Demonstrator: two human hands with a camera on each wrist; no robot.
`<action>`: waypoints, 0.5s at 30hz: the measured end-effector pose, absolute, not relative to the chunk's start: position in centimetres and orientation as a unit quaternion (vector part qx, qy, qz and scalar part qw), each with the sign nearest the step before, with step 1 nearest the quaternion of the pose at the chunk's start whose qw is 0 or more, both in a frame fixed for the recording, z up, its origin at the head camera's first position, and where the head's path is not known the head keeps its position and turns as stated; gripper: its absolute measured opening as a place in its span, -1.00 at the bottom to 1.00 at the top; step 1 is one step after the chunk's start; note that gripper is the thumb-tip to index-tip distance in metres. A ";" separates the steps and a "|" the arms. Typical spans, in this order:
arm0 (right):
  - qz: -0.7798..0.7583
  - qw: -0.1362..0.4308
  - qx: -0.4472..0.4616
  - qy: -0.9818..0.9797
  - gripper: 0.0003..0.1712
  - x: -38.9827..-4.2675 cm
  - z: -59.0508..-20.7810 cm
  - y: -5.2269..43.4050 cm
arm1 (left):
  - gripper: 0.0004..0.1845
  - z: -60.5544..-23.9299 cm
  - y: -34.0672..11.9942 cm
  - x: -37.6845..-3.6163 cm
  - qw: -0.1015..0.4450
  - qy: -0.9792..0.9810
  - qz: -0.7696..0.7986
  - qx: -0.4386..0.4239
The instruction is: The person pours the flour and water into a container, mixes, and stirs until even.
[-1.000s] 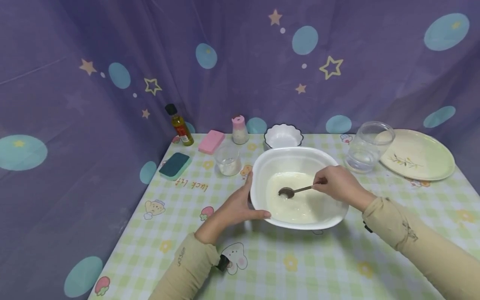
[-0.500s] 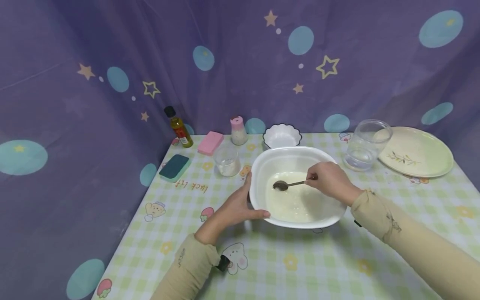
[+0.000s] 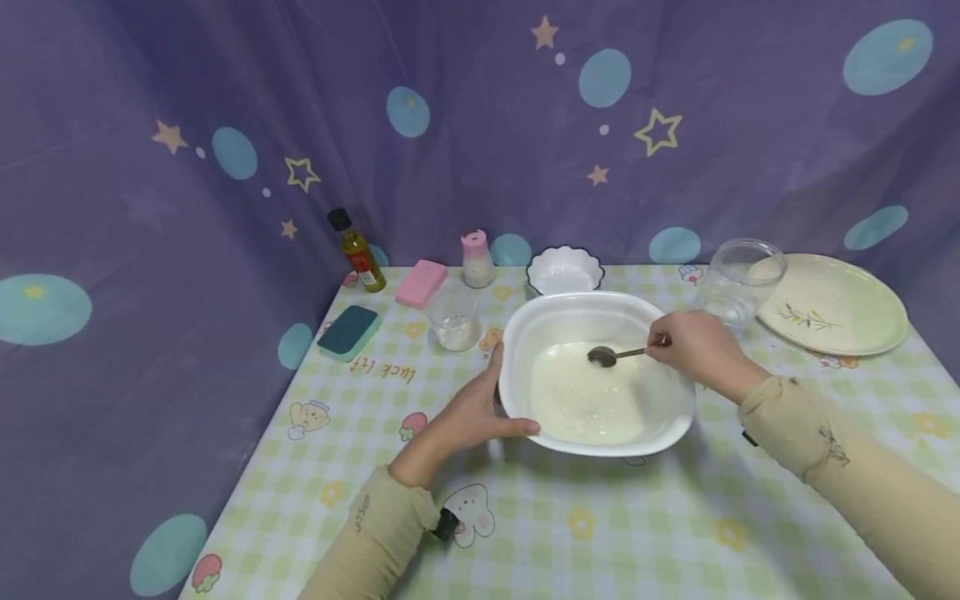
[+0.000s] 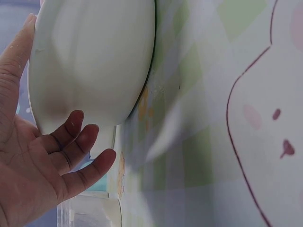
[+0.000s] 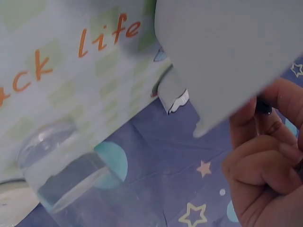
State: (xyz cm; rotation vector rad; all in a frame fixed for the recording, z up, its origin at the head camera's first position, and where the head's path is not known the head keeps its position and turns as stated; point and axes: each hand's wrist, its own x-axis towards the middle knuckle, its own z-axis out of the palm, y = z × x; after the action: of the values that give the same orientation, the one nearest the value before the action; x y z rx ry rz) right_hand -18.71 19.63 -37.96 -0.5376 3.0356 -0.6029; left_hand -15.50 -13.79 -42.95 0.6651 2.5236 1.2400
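Observation:
A large white bowl (image 3: 596,310) with pale milky liquid stands mid-table. My left hand (image 3: 468,412) holds its left rim, thumb along the front edge and fingers round the outer wall; the left wrist view shows those fingers (image 4: 78,142) against the bowl's (image 4: 90,61) outside. My right hand (image 3: 693,346) pinches the handle of a metal spoon (image 3: 611,355) whose head dips into the liquid at the far side of the bowl. In the right wrist view the curled right hand (image 5: 265,156) sits beside the bowl's wall (image 5: 222,47).
Behind the bowl stand a small scalloped white bowl (image 3: 565,270), a pink-capped shaker (image 3: 477,259), a small glass (image 3: 453,320), a pink sponge (image 3: 422,283), a teal sponge (image 3: 348,332) and an oil bottle (image 3: 357,250). A glass jar (image 3: 738,279) and plate (image 3: 832,307) sit right.
The spoon has swept from the bowl's left middle toward its far right side, and my right hand moved right and back with it. The left hand stayed on the rim.

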 end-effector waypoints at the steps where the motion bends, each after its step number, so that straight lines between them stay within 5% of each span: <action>1: -0.191 0.005 -0.172 0.966 -0.87 -18.6 -37.8 19.8 | 0.44 -43.0 -13.8 -15.5 0.126 0.867 0.425 0.228; 15: -0.189 0.098 -0.209 0.955 -0.82 -17.3 -36.1 21.7 | 0.44 -43.1 -13.9 -15.6 0.134 0.869 0.421 0.221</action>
State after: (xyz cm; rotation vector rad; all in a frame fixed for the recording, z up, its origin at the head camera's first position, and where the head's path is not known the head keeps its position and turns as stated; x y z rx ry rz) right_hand -17.31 21.66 -36.10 -0.6172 2.8250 -0.5592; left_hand -15.58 -13.88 -43.07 0.6394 2.5197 1.2207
